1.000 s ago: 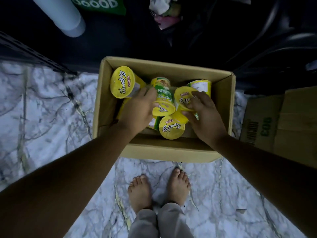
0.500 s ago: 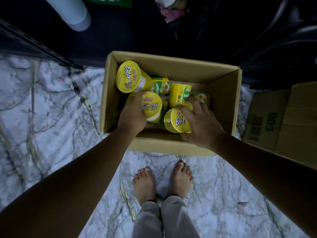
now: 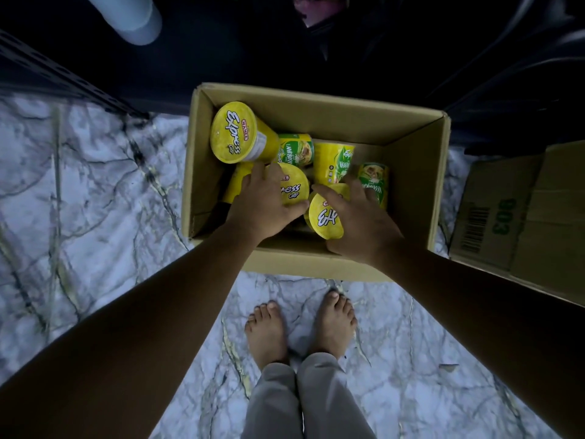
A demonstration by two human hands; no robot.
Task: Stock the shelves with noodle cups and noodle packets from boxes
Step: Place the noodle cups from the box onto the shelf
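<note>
Cups (image 3: 234,136) crowd box (image 3: 316,101) | second carton (image 3: 522,217) right | pipe (image 3: 129,17) beyond

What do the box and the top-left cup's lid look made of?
The box looks like plain brown cardboard, matte, with creased corners. The cup lid is probably printed foil or film, faintly glossy, sealed flat on the rim; which one is unclear.

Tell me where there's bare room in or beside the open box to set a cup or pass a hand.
Free: inside the box, a small back-right corner behind the green-labelled cup; outside, the marble floor to its left. Crowded: its left and middle, where the left hand and right hand grip piled noodle cups.
</note>
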